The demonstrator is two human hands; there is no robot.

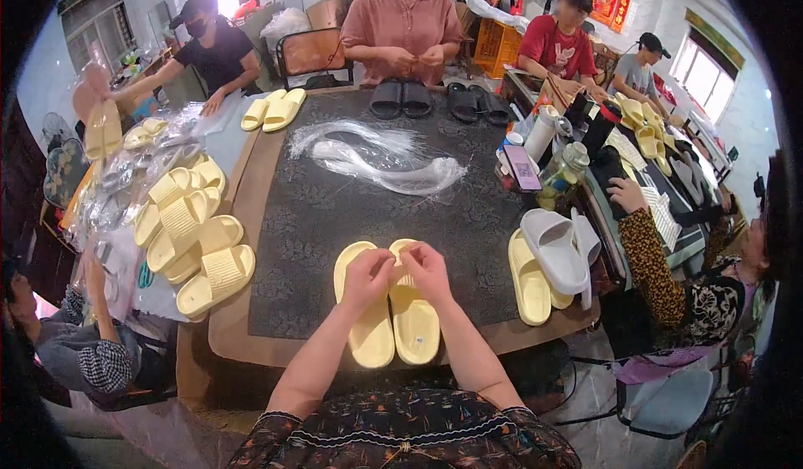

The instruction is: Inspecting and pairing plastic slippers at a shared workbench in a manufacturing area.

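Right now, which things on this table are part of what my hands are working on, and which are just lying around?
In hand:
- left hand and right hand, both on the straps
- pair of yellow slippers, side by side

Lying about:
- bundle of clear plastic ties
- two pairs of black slippers
- grey slipper
- pile of yellow slippers
- jar

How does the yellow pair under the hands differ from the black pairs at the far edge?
The yellow slippers lie at the near edge, both hands, left and right, resting on their straps; the black slippers lie untouched at the far edge. Yellow is one pair; the black ones are two pairs. All lie side by side on the dark table.
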